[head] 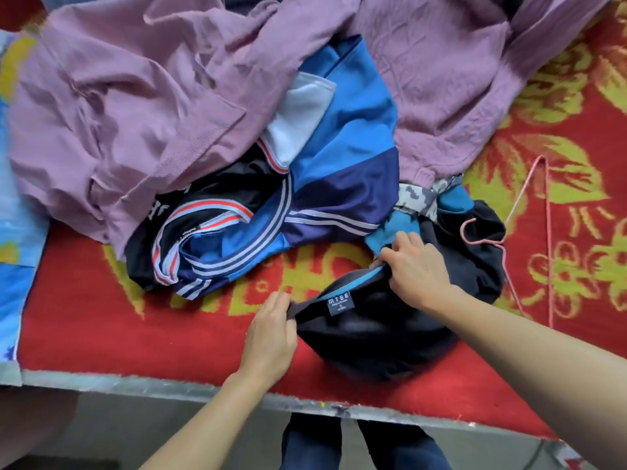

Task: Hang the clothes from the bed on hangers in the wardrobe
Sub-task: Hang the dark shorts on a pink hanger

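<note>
A dark navy garment (369, 337) with a blue-edged neck and a white-lettered label lies at the bed's near edge. My left hand (269, 337) pinches the left end of its neckline. My right hand (415, 269) grips the right end, so the neck opening is stretched between them. A thin pink wire hanger (509, 232) lies on the blanket to the right, its hook resting against the garment's dark bulk. Behind lie a blue striped sports jacket (325, 171) and mauve clothes (135, 106) in a heap.
The bed is covered by a red blanket with a yellow flower pattern (576, 266). Its grey front edge (169, 388) runs across the bottom, with my legs below it. A blue patterned cloth (17, 232) lies at the left.
</note>
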